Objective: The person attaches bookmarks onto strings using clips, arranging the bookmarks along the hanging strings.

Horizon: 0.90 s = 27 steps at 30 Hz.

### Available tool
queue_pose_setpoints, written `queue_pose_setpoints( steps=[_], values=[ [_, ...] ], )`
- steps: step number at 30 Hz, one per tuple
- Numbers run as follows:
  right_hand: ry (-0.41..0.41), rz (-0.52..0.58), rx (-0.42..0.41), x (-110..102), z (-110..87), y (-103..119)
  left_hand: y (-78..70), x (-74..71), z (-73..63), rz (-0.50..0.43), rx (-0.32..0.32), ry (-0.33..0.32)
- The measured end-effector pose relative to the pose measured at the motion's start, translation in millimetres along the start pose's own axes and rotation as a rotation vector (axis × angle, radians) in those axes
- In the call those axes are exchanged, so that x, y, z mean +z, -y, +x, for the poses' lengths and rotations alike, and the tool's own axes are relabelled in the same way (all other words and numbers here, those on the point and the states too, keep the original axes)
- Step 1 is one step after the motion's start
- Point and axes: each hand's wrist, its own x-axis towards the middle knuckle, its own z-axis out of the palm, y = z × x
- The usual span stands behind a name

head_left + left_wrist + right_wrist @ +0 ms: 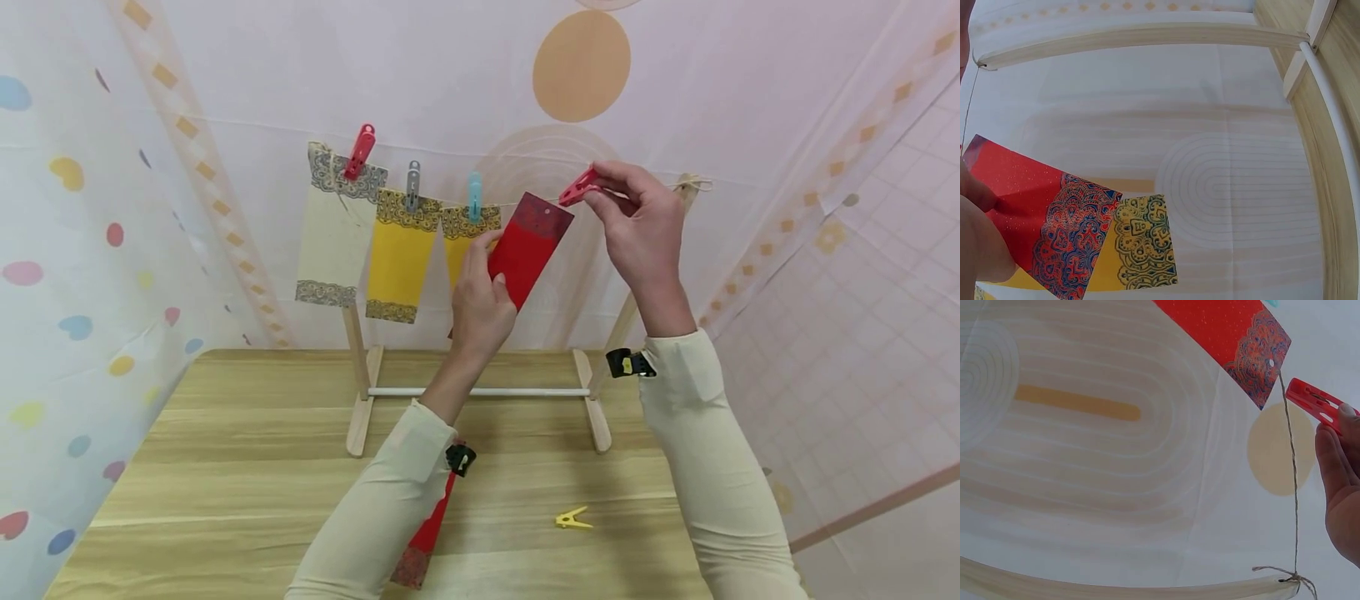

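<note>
Patterned pale curtains (247, 67) stand behind a wood-grain tabletop (225, 433). At the grip, the right hand (643, 215) pinches a red peg (577, 187) whose nose points to about eight o'clock, just beside the string (1292, 450) and the holed top end of a red card (528, 250); the right wrist view shows nose and card apart. From the right hand the card lies toward eight o'clock, its long axis running from one down to seven. Nearer to it, the left hand (482, 292) pinches it around the middle, thumb in front. Further out, toward nine o'clock, hang a half-hidden yellow card (455, 250), a whole yellow card (405, 262) and a whitish card (333, 242), clipped by a blue peg (475, 197), a grey peg (412, 185) and a second red peg (360, 152). Below stands the wooden stand (365, 421). Between six and seven o'clock, a yellow peg (572, 518) and another red card (431, 533), partly covered by the left sleeve (390, 500), lie on the tabletop.
</note>
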Motion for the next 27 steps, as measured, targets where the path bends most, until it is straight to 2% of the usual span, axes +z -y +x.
queue_pose_setpoints(
  steps=[5, 17, 27],
  values=[
    [0.005, -0.011, -0.010, 1, 3.4, 1, -1.8, -0.6, 2.2, -0.003, -0.017, -0.002],
    [0.000, -0.079, 0.035, 2, 11.4, 2, -3.3, 0.4, 6.4, -0.002, -0.001, 0.000],
    [0.018, -0.047, 0.108, 3, 15.9, 0, -5.2, 1.6, 7.5, -0.006, 0.004, 0.003]
  ],
)
